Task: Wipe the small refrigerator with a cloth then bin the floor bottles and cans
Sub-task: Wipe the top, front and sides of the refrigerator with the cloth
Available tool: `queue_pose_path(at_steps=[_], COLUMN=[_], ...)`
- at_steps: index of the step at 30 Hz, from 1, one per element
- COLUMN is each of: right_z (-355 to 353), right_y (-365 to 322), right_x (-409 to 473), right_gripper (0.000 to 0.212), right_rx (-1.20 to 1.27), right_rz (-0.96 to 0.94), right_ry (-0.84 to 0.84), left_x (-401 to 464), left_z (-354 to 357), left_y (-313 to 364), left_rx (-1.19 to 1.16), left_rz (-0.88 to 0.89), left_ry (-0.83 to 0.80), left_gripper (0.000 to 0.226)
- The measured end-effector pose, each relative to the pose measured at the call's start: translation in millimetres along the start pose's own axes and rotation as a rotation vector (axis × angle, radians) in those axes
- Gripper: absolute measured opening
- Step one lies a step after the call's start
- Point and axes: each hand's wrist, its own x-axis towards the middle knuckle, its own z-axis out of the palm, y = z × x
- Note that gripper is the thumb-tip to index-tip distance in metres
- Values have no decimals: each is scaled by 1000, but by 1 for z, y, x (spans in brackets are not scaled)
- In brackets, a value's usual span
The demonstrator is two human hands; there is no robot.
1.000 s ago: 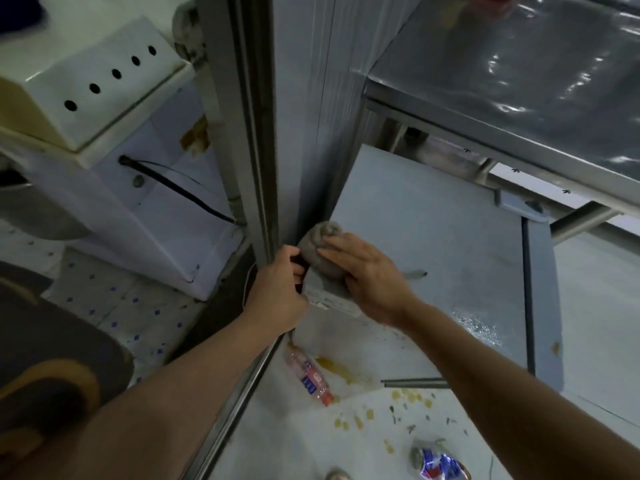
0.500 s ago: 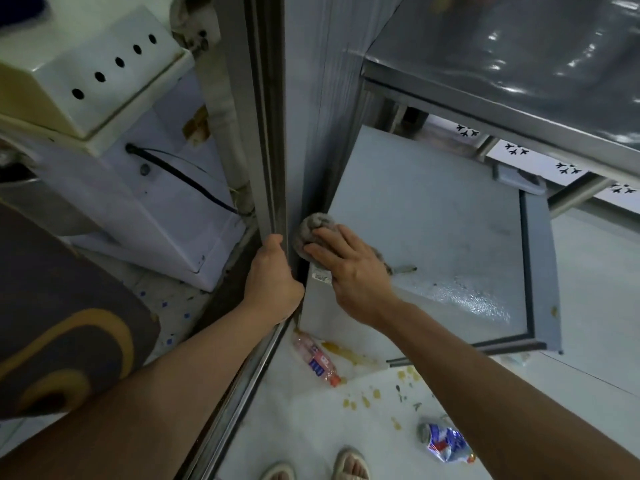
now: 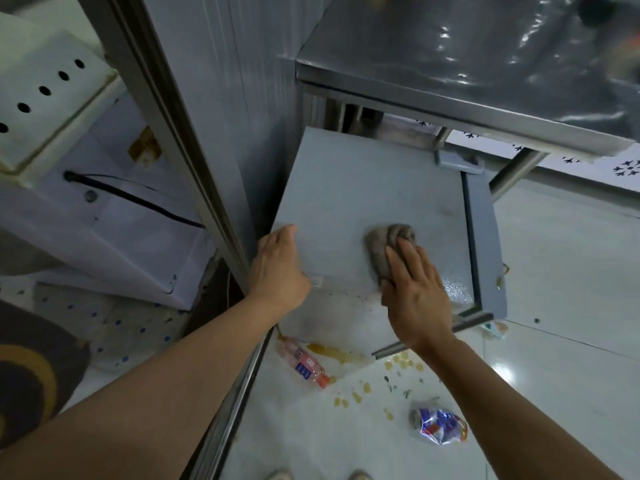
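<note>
Wiping step in progress; binning step not begun, judged from the layout.

Left hand [image 3: 278, 268]: fingers curled over the near-left corner of the refrigerator [image 3: 363, 188] top, gripping the edge, apparently steadying the unit. It holds nothing else.

Between the hands: bare grey refrigerator top, dull, no obvious streaks; cannot tell whether this strip is already clean.

Right hand [image 3: 414, 292]: fingers spread flat, palm down, pressing the cloth [image 3: 388, 245] onto the top. The cloth is bunched, grey-brown, and sticks out beyond the fingertips, away from the person. Just right of this hand a wet, glossy patch shows near the raised rim, suggesting that part has been wiped or still holds moisture.

Below the hands, on the floor: a plastic bottle [image 3: 301, 363] lies on its side below the left wrist, beside a yellowish spill [image 3: 337, 353]. A crushed can [image 3: 438, 426] lies below the right forearm, well apart from the bottle. Spatter dots lie between them.

Remaining, by estimate: finish the top, possibly the front and sides, then pick up bottle and can. No bin is in view.
</note>
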Motion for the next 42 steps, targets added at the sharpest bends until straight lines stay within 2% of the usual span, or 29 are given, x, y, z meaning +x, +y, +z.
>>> queue_pose_path(at_steps=[3,7,9,11,15,18,20,24,27,33,36,42], right_z=[7,12,8,3,-16,-26,-26,-15,-13,-29,-38,-22], right_y=[-35,-69,-55,-24,58,80,73,49,54,129,147,119], right_x=[15,43,47,42,40,56,52,-6,-22,44,66,-24], right_gripper=[55,61,62,62,65,66,65,59,64,66,70,60], right_rx=[95,148,123,94,28,68,118,128,151,61,104,212], right_rz=[119,-116,-177,-145,148,259,252,49,-48,207,260,224], right_ry=[-5,-110,-132,-100,-54,-91,-81,-10,-47,-44,-74,58], left_x=[2,4,7,11,13,14,14,12,14,21,22,28], left_z=[6,8,10,13,26,40,47,58,66,90,99,113], left_y=[7,12,16,24,42,57,66,82,98,129,133,148], left_rx=[-5,15,43,109,157,102,78,77,70,123,175,218], left_rz=[-15,-38,-63,-87,-50,10,30,66,78,138,149,143], left_ry=[-4,11,12,9,25,12,3,-8,-3,-22,-8,65], left_gripper=[71,72,71,70,61,58,55,53,52,50,49,42])
